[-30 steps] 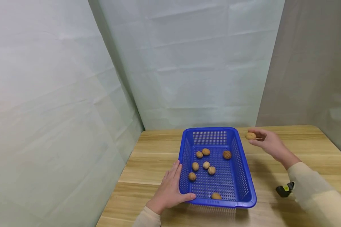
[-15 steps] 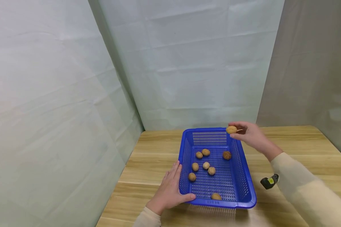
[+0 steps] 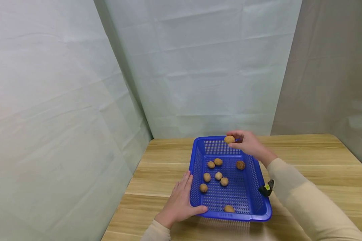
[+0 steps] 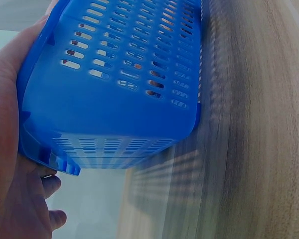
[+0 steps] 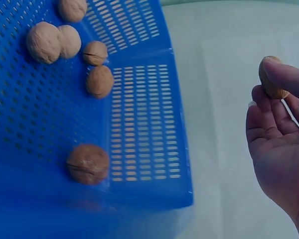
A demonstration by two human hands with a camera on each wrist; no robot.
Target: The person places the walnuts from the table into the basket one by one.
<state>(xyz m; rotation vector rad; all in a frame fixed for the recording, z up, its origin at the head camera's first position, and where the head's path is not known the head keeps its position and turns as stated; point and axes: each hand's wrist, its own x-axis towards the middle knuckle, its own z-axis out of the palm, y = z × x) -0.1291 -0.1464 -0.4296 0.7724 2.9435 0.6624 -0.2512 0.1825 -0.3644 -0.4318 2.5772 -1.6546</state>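
A blue perforated plastic basket (image 3: 260, 214) stands on the wooden table with several walnuts (image 3: 224, 181) scattered over its floor. My left hand (image 3: 180, 203) rests on its near left corner, thumb along the front rim and fingers along the left rim. In the left wrist view that hand (image 4: 10, 129) lies against the basket's edge (image 4: 109, 114). Over the basket's far rim, my right hand (image 3: 247, 143) pinches one walnut (image 3: 229, 139) between thumb and fingers. The right wrist view shows this walnut (image 5: 272, 82) at the fingertips, above a darker walnut (image 5: 88, 164) in the basket.
The wooden table (image 3: 307, 150) spreads to both sides of the basket. Pale cloth sheets (image 3: 211, 83) hang behind and to the left. A small black device (image 3: 266, 188) is strapped at the right wrist, overlapping the basket's right rim in the head view.
My right hand has carried the walnut leftward from beyond the basket's right side to over its far rim. The left hand and the basket have stayed put.
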